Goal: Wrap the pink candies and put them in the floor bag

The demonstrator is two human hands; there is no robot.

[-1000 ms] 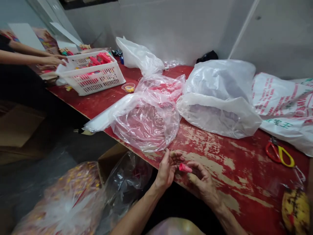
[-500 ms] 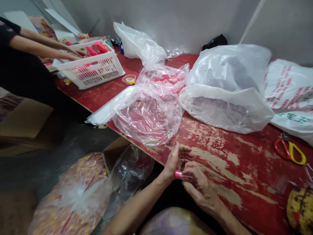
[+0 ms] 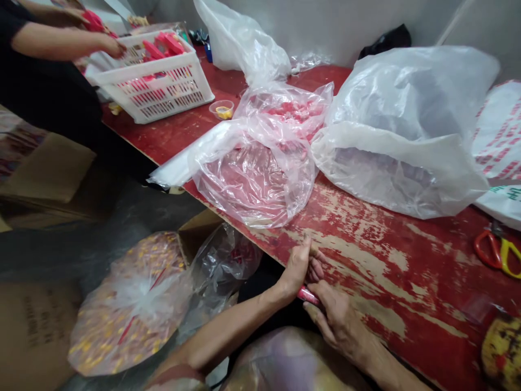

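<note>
A small pink tube (image 3: 308, 295) is pinched between thumb and fingers of the right hand (image 3: 337, 312) beside a worn red table (image 3: 358, 239); the left hand (image 3: 300, 269) curls against it, its grip impossible to tell. Beyond lies a clear plastic bag (image 3: 260, 179); a co-worker's arm (image 3: 65, 44) reaches toward a white basket (image 3: 163, 87).

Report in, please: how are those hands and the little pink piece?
Right hand holding pink piece, partly hidden. Left hand close by, contact unclear. Clear plastic bag lies beyond, on the red table.
</note>
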